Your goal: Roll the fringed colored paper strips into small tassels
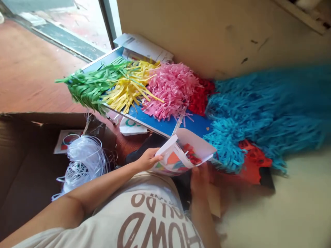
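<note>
My left hand (150,159) is closed on the left side of a white paper box (161,147), thumb on its outer face. The box is tilted and open at the top, with colored patches on its side. Red paper shreds (191,154) show inside it. My right hand (199,176), partly blurred, grips the box's lower right edge; some of its fingers are hidden. Just beyond the box lie piles of shredded paper on a blue-topped table (155,121): green (94,82), yellow (128,90), pink (170,88) and red (203,94).
A large heap of blue shreds (261,110) spreads along the right by the wall. Red cut paper (249,168) lies below it. At left, a cardboard box (23,165) stands beside a bundle of white strips (84,160). White folded cartons (147,48) rest behind the table.
</note>
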Tool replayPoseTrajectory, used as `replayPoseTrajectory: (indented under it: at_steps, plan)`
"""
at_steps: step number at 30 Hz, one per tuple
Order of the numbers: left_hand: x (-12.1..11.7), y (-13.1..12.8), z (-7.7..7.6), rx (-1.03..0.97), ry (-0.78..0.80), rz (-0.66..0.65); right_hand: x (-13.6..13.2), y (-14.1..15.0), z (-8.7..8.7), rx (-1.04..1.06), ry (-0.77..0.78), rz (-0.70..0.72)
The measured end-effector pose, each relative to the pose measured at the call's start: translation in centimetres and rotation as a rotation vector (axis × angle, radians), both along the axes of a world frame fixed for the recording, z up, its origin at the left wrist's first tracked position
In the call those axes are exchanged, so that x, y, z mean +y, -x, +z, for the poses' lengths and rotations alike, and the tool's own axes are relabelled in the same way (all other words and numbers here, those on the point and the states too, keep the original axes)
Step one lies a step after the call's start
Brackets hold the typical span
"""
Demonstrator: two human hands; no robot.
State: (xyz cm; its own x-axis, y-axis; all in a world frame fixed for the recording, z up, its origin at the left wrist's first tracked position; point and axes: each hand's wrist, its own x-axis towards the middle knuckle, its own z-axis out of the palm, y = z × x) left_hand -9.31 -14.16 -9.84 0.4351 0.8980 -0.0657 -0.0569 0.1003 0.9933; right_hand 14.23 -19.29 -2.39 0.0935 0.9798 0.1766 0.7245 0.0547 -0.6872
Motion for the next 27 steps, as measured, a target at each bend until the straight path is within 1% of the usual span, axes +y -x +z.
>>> replayPoseTrajectory:
  at_steps: [1, 3, 4, 5, 7, 9, 11, 13, 16, 18, 20, 23, 27]
  plan:
    - [0.1, -0.4, 0.1, 0.031, 0.002, 0.044, 0.2, 0.4, -1.0, 0.024, -0.069, -0.060]
    - [0.4, -1.2, 0.5, 0.072, -0.016, 0.144, 0.0, 0.7, -2.5, 0.128, -0.180, -0.229]
    - [0.8, -1.5, 0.8, 0.059, -0.035, 0.176, -0.2, 0.6, -3.0, 0.165, -0.187, -0.301]
    - [1.2, -1.8, 1.1, 0.017, -0.059, 0.184, -0.4, 0.5, -3.4, 0.189, -0.162, -0.349]
    - [2.4, -2.4, 1.9, -0.115, -0.105, 0.146, -0.7, 0.1, -4.2, 0.216, -0.095, -0.371]
    - [3.6, -3.0, 2.7, -0.232, -0.146, 0.093, -0.6, -0.1, -4.8, 0.253, -0.125, -0.344]
    - [4.7, -3.2, 3.3, -0.263, -0.197, 0.067, -0.3, -0.2, -5.4, 0.292, -0.241, -0.320]
    - [5.5, -3.1, 3.8, -0.183, -0.272, 0.035, 0.1, -0.4, -5.8, 0.314, -0.348, -0.300]
    - [6.4, -2.1, 4.2, 0.008, -0.406, -0.054, 0.3, -1.1, -6.4, 0.305, -0.386, -0.245]
    - [6.8, -1.6, 4.4, 0.039, -0.466, -0.097, 0.4, -1.8, -6.8, 0.299, -0.383, -0.220]
    - [7.1, -1.4, 4.4, 0.013, -0.487, -0.112, 0.5, -2.5, -7.0, 0.288, -0.390, -0.195]
    - [7.5, -1.8, 4.5, 0.019, -0.496, -0.118, 1.3, -3.8, -6.6, 0.219, -0.424, -0.133]
    - [8.3, -3.1, 4.9, 0.015, -0.497, -0.027, 3.2, -5.2, -4.7, 0.069, -0.411, -0.017]
